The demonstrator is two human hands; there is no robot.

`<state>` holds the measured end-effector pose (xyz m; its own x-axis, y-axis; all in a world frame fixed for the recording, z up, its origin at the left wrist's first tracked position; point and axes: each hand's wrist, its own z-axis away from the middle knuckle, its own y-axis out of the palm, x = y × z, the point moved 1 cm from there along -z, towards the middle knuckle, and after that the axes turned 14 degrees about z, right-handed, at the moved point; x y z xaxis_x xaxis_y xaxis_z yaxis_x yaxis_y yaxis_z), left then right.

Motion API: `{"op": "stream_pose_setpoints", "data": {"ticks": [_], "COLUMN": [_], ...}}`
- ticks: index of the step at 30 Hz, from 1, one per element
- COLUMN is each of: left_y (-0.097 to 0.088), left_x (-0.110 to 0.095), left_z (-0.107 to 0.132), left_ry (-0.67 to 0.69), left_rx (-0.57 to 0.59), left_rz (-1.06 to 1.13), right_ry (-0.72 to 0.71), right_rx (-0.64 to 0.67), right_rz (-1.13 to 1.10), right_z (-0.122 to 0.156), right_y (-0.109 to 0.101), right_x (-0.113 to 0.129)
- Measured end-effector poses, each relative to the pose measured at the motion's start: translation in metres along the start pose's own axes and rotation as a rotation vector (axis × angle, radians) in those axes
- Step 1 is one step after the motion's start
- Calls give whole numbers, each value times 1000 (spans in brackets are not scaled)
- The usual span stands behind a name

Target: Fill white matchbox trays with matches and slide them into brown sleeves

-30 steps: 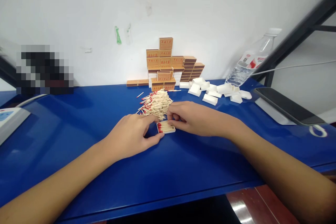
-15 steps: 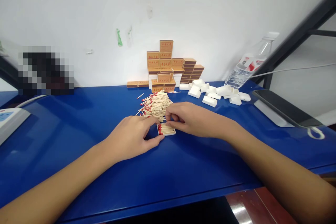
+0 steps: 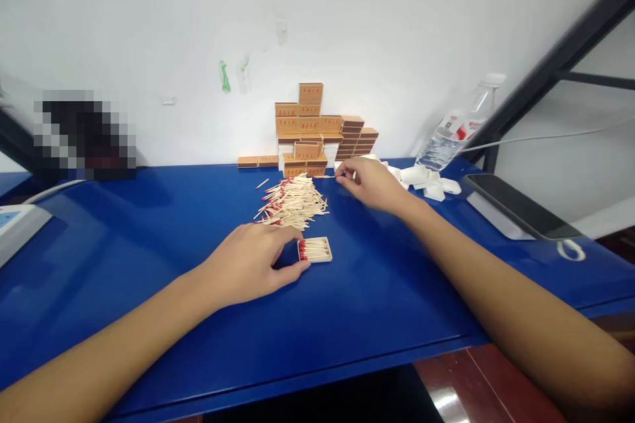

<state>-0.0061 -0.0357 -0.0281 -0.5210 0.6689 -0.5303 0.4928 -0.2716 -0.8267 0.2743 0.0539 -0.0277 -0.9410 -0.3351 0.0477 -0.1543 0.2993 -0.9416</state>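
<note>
My left hand [image 3: 255, 261] grips the left end of a small white matchbox tray [image 3: 329, 258] between thumb and forefinger. Red-headed matches [image 3: 313, 249] lie side by side in that tray, heads toward the left hand. Farther back, my right hand [image 3: 372, 182] is closed in a pinch at the end of a single match [image 3: 327, 176] lying by the stacked boxes. A heap of loose matches [image 3: 295, 201] spreads on the blue table just beyond the tray, and one stray match [image 3: 262, 183] lies left of it.
Stacked orange matchboxes [image 3: 308, 124] stand against the wall. Several white trays [image 3: 414, 176] lie beyond the right hand, partly hidden by it. A water bottle [image 3: 454, 129] leans at the back right, near a phone [image 3: 520, 205]. A white device [image 3: 20, 225] sits at the left edge.
My right hand has left the tray and moved back and right to the single match behind the heap. The left hand stays on the tray.
</note>
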Motion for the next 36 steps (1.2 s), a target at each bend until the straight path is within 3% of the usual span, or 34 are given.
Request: {"op": "stream_pose_setpoints", "data": {"ticks": [5,13,17,20,22,26,36], "left_y": [0,1,-1,-2,-2,-3,-3], "left_x": [0,4,3,1,1,2,3], "left_z": [-1,-1,-1,-1,-1,-1,-1], "left_ry": [1,-61,-103,-130,-136,-138,-99], "left_rx": [-28,-18,-32,-14,-7,-5,1], "left_rz": [20,62,-10,-53,-54,-66,-88], "right_ry": [38,23,-43,-145,-224,-367,-349], "right_rx": [78,208,155,247,288,376,383], "right_rz": [199,325,109,-186,-270,-264,-155], "right_z": [-16,-14,0,16,27,41,48], "right_y": [18,9,-15,-34,-41,-40,-39], "right_x": [-7,0,12,33,49,74,86]}}
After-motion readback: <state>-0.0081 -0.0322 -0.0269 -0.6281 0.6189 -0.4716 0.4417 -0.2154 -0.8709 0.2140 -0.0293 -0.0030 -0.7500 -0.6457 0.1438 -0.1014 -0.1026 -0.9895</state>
